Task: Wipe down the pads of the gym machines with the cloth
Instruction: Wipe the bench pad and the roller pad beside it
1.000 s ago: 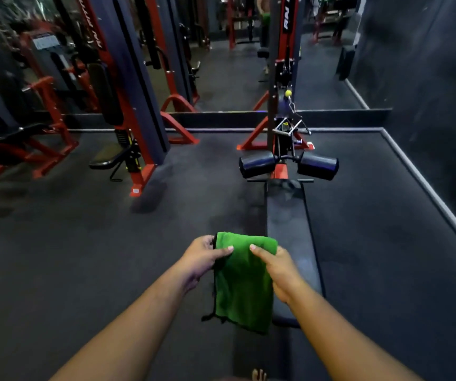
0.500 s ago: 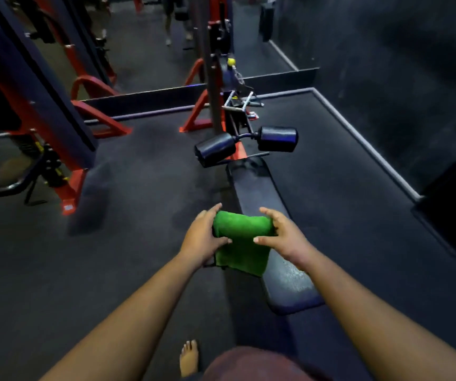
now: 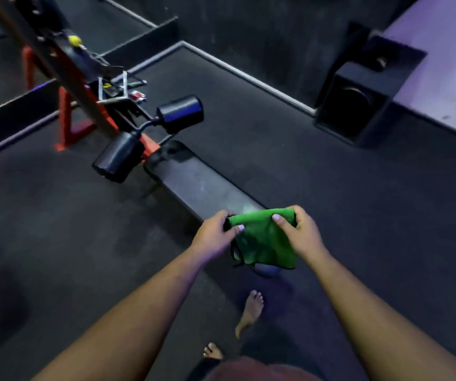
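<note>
Both hands pinch the green cloth (image 3: 265,243): left hand (image 3: 213,233), right hand (image 3: 302,233), over the near end of the bench pad (image 3: 199,185). Risk: bunched cloth skips patches; the two roller pads (image 3: 180,114) farther left go unwiped.

Both forearms are bare, no sleeves, watch or bands on either wrist. The left hand (image 3: 215,233) and right hand (image 3: 302,235) wear no gloves; pale polish shows on the thumbnails. Feet are bare. Reddish-brown clothing (image 3: 254,371) covers the lap.
</note>
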`<state>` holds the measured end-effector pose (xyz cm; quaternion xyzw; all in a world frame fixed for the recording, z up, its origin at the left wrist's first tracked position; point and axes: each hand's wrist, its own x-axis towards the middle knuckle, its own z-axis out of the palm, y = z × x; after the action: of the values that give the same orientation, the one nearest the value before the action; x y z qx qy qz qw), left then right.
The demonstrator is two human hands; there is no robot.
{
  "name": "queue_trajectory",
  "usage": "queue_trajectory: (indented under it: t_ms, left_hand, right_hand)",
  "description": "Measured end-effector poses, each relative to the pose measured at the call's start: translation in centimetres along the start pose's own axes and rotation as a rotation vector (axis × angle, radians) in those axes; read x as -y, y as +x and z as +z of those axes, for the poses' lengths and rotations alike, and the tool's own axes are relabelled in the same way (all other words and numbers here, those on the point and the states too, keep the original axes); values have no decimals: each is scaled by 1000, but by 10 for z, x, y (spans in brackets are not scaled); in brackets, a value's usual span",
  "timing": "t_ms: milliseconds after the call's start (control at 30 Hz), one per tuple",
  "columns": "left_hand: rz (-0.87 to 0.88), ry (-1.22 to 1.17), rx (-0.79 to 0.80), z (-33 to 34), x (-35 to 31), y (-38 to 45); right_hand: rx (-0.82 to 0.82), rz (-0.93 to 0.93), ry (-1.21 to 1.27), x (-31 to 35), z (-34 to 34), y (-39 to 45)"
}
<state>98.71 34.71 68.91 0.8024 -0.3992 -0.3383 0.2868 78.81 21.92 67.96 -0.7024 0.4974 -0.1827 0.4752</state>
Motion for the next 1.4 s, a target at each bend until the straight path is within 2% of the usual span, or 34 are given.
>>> queue_trajectory:
  t_ms: [100,200,300,367,467,567,767,867,1000,1167,1333,1400]
  left_hand:
    - [-23,-23,92,44,6,54]
    - [-35,38,179,95,31,114]
    - [-38,143,266,147,75,172]
    - [-39,208,336,181,113,205]
    - [25,436,362,211,169,236]
    - [158,650,312,217,215,247]
    - [564,886,291,218,276,284]
    - [675,935,297,227,277,307]
    - [688,930,274,236,276,312]
    - [692,922,268,235,274,312]
    - [719,915,233,237,280,313]
    - [720,914,233,236,279,313]
  right_hand:
    - [-126,133,22,-50,8,27]
    - [-229,230,-67,-113,32,65]
    - [-244,316,-219,-173,69,99]
    - [-175,390,-377,-212,100,115]
    - [68,432,-612,-255,148,128]
    - [180,344,-702,-273,187,133]
    - [22,402,-806,-292,231,168]
    - [14,391,-834,-294,228,188]
    - [-95,346,-805,-301,232,165]
    - [-110,469,-783,-308,247,85]
    - [-134,454,-803,-316,198,200]
    - [-169,440,-804,-316,193,212]
